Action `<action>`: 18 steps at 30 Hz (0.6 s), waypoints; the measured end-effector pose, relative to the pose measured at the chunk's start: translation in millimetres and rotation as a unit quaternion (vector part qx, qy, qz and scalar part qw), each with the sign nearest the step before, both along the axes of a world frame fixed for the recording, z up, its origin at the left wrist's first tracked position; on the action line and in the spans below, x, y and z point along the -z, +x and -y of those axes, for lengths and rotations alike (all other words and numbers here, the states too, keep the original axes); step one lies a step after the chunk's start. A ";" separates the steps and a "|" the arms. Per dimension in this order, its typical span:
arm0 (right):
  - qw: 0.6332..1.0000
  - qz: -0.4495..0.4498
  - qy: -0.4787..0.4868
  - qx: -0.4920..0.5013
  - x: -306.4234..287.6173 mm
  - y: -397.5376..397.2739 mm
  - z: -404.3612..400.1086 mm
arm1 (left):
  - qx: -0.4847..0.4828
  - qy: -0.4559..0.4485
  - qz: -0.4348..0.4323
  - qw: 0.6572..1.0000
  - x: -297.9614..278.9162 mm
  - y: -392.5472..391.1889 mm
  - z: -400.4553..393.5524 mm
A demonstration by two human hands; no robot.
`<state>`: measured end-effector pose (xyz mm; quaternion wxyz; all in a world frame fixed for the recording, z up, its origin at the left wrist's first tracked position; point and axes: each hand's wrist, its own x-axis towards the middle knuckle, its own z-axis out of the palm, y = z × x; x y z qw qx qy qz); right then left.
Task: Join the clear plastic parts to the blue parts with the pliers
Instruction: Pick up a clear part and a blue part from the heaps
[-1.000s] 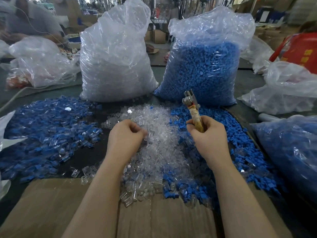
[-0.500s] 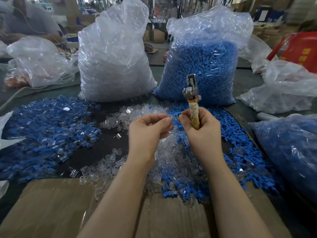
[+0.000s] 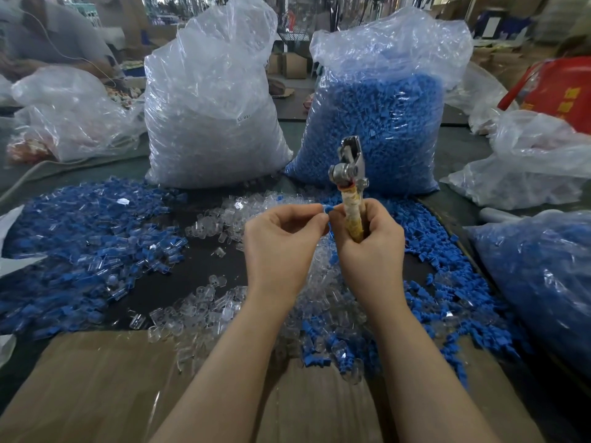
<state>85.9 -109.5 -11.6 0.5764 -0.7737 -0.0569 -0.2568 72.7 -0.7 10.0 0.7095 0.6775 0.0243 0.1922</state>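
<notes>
Left hand (image 3: 281, 247) came up off clear pile (image 3: 204, 305), now pinching small blue part (image 3: 327, 208) beside right hand (image 3: 371, 247). Right hand grips pliers (image 3: 349, 174) upright. Squeeze probably next.

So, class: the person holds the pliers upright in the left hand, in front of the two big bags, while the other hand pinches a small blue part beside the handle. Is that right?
Not quite. The head view shows the pliers upright in the right hand, not the left. The left hand pinches the small blue part beside the handle. The rest holds.
</notes>
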 end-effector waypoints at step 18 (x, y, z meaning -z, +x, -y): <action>0.993 -0.064 -0.017 -0.093 -0.7 1.5 1.3 | -0.061 0.040 0.022 0.997 15.1 6.0 -8.6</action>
